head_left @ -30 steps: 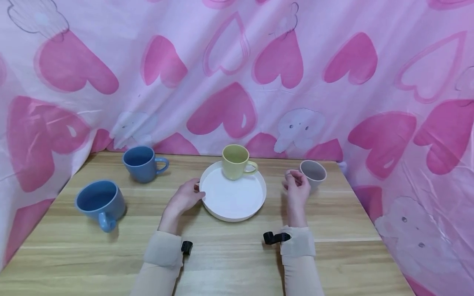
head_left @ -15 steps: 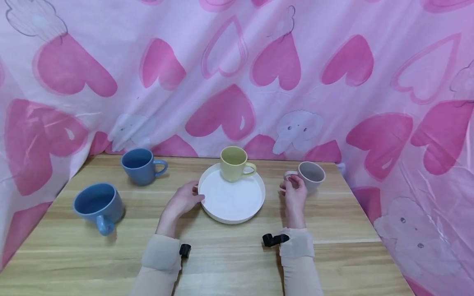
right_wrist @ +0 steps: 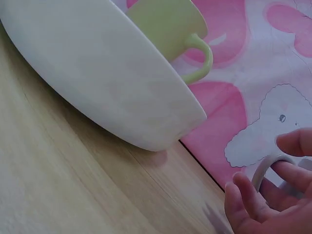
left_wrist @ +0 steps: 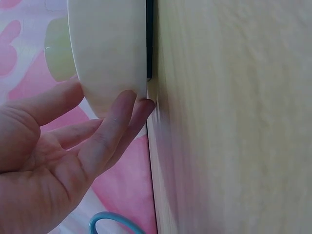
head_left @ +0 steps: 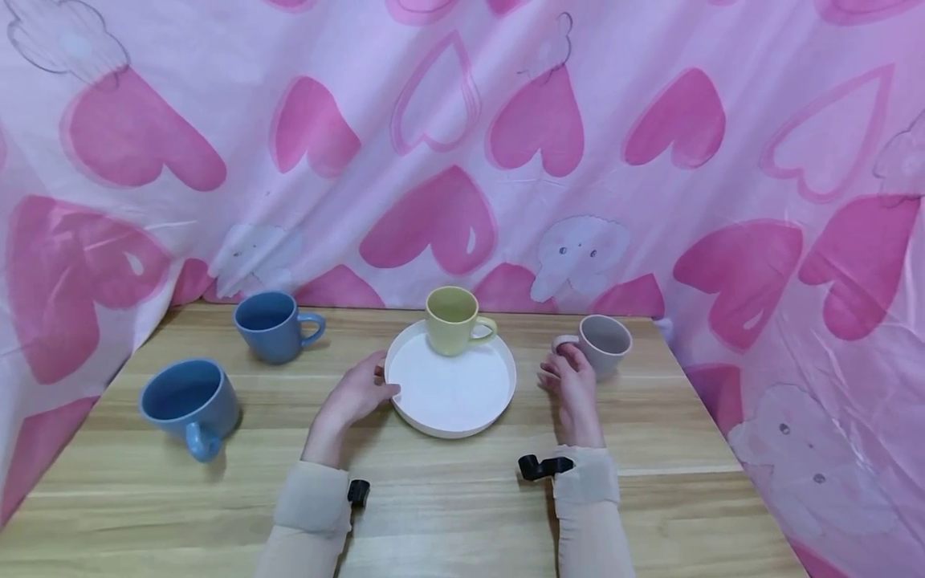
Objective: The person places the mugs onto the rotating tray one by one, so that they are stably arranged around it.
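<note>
A white round tray (head_left: 450, 393) lies on the table with a yellow-green mug (head_left: 451, 321) standing upright on its far part. My left hand (head_left: 357, 391) grips the tray's left edge; thumb at the rim, other fingers against the outer side wall in the left wrist view. At right, a grey mug (head_left: 605, 345) stands upright on the table, handle toward the left. My right hand (head_left: 574, 393) has a finger hooked through that handle (right_wrist: 263, 171), with the thumb (right_wrist: 295, 142) apart from it. Part of the mug is hidden behind this hand.
Two blue mugs stand on the left side: one near the back (head_left: 269, 325), another closer to me (head_left: 193, 401). The wooden table (head_left: 441, 514) ends at a pink heart-patterned cloth (head_left: 433, 217) hanging behind and beside it.
My right hand has shifted slightly at the grey mug's handle and its fingers have loosened and spread a little. The left hand, tray and mugs stay in place; the head view has shifted slightly.
</note>
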Demonstrator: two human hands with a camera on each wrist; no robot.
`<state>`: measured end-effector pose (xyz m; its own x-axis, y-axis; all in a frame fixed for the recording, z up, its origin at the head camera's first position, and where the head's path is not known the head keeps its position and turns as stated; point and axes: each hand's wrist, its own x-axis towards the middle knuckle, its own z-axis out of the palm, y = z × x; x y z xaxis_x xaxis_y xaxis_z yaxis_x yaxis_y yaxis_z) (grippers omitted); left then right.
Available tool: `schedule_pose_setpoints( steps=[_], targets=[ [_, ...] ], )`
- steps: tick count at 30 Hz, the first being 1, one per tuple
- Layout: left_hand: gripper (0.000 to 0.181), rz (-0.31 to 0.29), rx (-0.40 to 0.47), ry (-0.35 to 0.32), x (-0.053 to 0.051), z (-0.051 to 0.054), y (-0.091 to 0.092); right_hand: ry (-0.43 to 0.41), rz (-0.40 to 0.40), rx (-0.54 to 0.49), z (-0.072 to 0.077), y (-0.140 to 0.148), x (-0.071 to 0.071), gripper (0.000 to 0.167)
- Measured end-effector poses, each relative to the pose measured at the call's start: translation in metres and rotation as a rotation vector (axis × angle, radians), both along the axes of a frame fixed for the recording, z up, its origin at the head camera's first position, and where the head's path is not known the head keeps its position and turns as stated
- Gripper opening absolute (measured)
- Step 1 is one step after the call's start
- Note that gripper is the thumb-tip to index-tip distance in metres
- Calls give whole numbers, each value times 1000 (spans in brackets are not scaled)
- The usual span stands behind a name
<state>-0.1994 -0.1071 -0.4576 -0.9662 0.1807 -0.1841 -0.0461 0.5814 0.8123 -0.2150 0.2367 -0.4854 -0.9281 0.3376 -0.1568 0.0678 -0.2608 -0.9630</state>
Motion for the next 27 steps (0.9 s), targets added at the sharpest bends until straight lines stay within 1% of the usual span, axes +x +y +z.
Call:
schedule_pose_setpoints(
  steps=[2, 5, 7, 11, 15, 18, 24, 27],
  targets=[
    [65, -2, 8, 2, 1, 0, 0, -5, -12, 22, -1, 1, 1, 33],
    [65, -6, 17, -4, 0, -1, 1, -19, -65, 51, -1, 3, 1, 21],
    [65, -16, 22, -4, 0, -1, 1, -23, -101, 70, -2, 5, 2, 16],
    [66, -12, 2, 4, 0, 0, 0, -1, -135, 92, -3, 9, 2, 14],
    [68, -10, -13, 2, 1, 1, -3, -2, -149, 135, -1, 12, 3, 16],
    [68, -11, -4, 4, 1, 1, -3, -17, -151, 185, 0, 14, 4, 17],
    [68, -10, 4, 11, 0, 0, -2, -5, -202, 285, 4, 19, 8, 15],
    [70, -4, 4, -1, -1, 0, -1, -36, -216, 354, 6, 24, 13, 15]
  ],
)
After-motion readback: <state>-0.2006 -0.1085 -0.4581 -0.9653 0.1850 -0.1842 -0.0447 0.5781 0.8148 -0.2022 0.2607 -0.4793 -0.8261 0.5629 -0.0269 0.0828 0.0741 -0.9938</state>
